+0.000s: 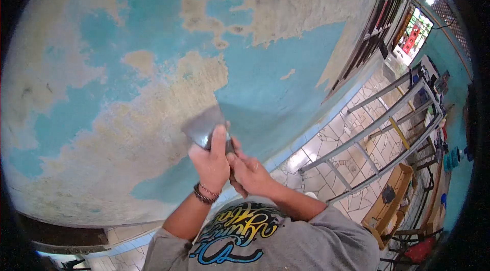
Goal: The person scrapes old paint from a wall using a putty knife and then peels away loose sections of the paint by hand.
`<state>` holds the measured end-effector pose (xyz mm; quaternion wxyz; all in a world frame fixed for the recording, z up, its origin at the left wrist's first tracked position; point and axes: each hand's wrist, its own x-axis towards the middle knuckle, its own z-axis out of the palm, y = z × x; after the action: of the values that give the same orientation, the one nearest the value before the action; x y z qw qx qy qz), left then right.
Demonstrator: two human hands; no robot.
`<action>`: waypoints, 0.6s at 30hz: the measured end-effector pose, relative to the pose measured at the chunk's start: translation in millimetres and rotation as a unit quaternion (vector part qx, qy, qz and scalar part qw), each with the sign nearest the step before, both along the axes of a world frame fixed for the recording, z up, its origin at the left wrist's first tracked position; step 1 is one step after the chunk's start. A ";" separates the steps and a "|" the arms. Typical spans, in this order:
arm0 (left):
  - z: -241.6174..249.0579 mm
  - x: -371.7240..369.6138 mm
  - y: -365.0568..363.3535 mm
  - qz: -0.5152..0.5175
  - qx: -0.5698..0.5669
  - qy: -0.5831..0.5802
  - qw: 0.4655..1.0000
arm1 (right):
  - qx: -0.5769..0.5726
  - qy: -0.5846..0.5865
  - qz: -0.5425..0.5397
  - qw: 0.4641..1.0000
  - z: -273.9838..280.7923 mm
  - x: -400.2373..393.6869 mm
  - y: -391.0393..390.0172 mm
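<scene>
A wide metal scraper (206,124) lies with its blade against a wall (286,72) whose turquoise paint is patchy, with beige bare areas around it. My left hand (210,165), with a dark beaded bracelet at the wrist, grips the scraper near the blade, its thumb stretched along the metal. Just beside it, my right hand (251,175) is closed around the handle, which is mostly hidden by the fingers. Turquoise paint borders the blade on the right, and scraped beige surface lies to its left.
A metal ladder (367,153) leans at the right over the broken-tile floor (316,169). Beyond it are a wooden box (390,202) and a cluttered row of items along a turquoise wall. A barred window (375,26) stands at upper right. A dark opening (61,235) shows at lower left.
</scene>
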<state>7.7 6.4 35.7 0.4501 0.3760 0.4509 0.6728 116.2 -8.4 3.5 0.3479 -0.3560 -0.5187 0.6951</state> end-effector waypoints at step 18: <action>-4.7 1.7 4.0 0.017 0.034 0.022 0.999 | 0.022 0.015 0.025 0.999 -3.2 6.9 8.0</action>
<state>9.5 10.5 31.1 0.4155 0.3983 0.4442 0.6866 123.1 -0.4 0.3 0.3463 -0.3246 -0.5369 0.6975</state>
